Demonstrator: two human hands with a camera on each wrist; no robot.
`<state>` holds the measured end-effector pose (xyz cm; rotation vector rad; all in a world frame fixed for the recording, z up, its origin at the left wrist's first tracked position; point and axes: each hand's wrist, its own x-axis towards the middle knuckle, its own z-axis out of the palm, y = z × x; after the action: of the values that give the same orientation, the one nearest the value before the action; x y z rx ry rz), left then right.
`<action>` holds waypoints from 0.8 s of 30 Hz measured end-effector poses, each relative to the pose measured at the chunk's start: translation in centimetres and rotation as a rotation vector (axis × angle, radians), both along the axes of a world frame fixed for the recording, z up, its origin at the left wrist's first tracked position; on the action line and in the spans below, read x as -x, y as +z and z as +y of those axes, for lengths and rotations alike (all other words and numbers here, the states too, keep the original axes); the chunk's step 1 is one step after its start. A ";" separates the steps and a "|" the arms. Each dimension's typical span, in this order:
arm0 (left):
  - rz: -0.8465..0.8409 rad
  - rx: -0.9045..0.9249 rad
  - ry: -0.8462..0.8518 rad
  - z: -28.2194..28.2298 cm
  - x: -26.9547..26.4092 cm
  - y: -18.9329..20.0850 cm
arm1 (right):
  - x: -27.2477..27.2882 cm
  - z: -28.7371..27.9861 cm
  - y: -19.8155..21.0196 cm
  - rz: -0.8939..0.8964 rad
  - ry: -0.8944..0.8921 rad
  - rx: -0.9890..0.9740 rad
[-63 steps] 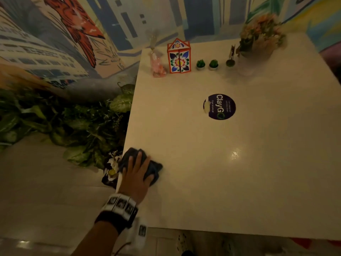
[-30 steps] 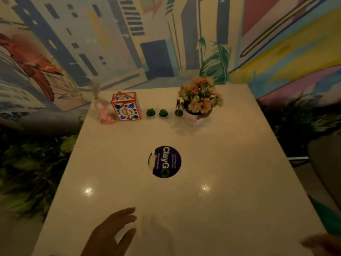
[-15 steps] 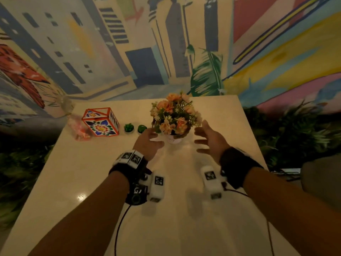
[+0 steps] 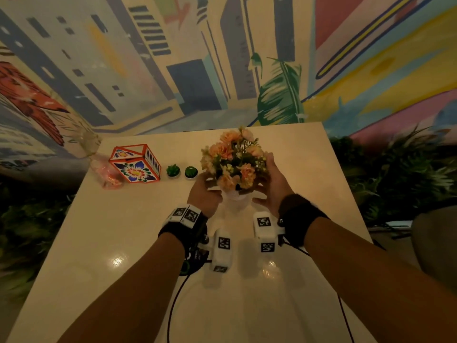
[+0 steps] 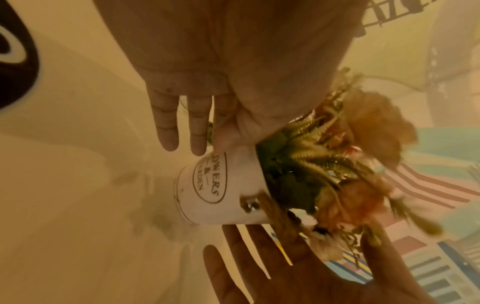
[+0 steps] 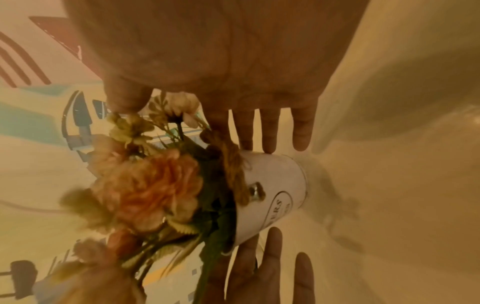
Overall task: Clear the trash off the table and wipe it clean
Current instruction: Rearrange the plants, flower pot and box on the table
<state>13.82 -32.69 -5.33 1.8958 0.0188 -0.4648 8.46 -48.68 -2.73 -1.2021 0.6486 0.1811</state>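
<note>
My left hand [image 4: 204,194] and my right hand [image 4: 273,185] flank the white flower pot [image 5: 223,185], which stands on the cream table [image 4: 123,231] at roughly 12 o'clock from me, near the far edge. Left hand: fingers [image 5: 168,127] straight and spread, the inner fingers touching the pot's wall near its rim; relaxed, not curled round it. Right hand: fingers [image 6: 270,131] likewise straight, tips touching the opposite wall of the pot; relaxed, nothing clasped. The pot bears an oval printed label and holds a bunch of orange and peach flowers [image 4: 233,162] that spreads over both thumbs in the head view. At 10 o'clock from the pot, in a row along the far edge: two small green cactus ornaments [image 4: 181,170], just beside one another; a house-shaped box [image 4: 134,163] painted with a blue flower; and a pink clear-wrapped object [image 4: 106,173], blurred, touching or just beside the box. A painted mural [image 4: 197,58] fills the wall at 12 o'clock; green foliage [image 4: 395,174] stands at 2 o'clock beyond the table edge.
</note>
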 end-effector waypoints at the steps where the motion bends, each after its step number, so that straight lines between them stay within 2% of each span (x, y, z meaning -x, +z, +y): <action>1: -0.005 0.002 0.008 0.3 0.7 0.0 | 0.5 -0.1 -0.1 0.003 -0.011 -0.006; 7: -0.061 -0.045 -0.057 1.9 4.0 -0.2 | 3.4 0.1 -1.1 -0.008 -0.047 -0.045; 16: -0.036 -0.102 -0.114 2.3 4.5 -0.8 | 4.9 0.5 -0.8 -0.032 -0.068 -0.019; 24: -0.114 -0.122 -0.187 1.2 6.0 -0.7 | 6.3 -0.5 -2.0 -0.057 -0.094 -0.022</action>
<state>7.86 -31.48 -6.05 2.0509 -0.2113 -0.4899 2.15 -49.15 -4.70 -1.1494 0.6498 0.0748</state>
